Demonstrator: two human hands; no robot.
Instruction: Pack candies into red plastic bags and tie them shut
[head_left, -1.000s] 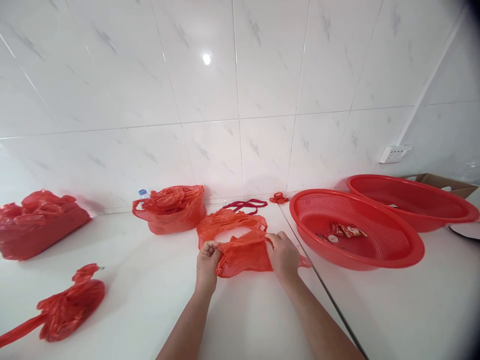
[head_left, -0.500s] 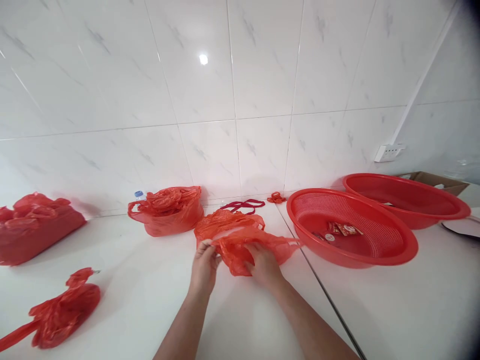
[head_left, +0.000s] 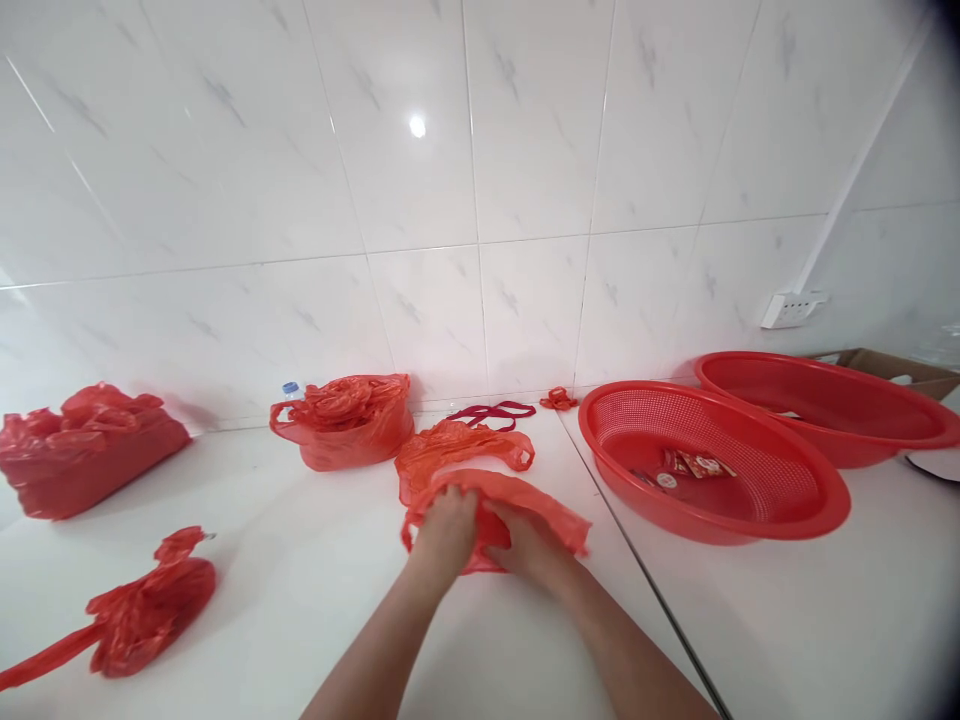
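A thin red plastic bag (head_left: 551, 508) lies crumpled on the white table in front of me, its mouth towards me. My left hand (head_left: 448, 525) is closed on the bag's near left edge, fingers bent over the plastic. On the other side, my right hand (head_left: 529, 540) reaches into the folds, its fingers partly covered, with the plastic between thumb and fingers. Just behind lies another flattened orange-red plastic bag (head_left: 439, 450). Whether anything sits inside the bag in my hands cannot be seen.
To the right stand a red colander (head_left: 720, 520) holding small packets (head_left: 701, 465) and a red basin (head_left: 832, 440). Leftward are a stuffed red bag (head_left: 356, 440), a bottle (head_left: 291, 391), a long wrapped bundle (head_left: 97, 470) and a knotted red bag (head_left: 154, 615). Dark red straps (head_left: 495, 412) lie by the wall.
My left hand has moved right and over the bag, closer to my right hand. The bag has come nearer to me, apart from the one behind. The view has shifted slightly.
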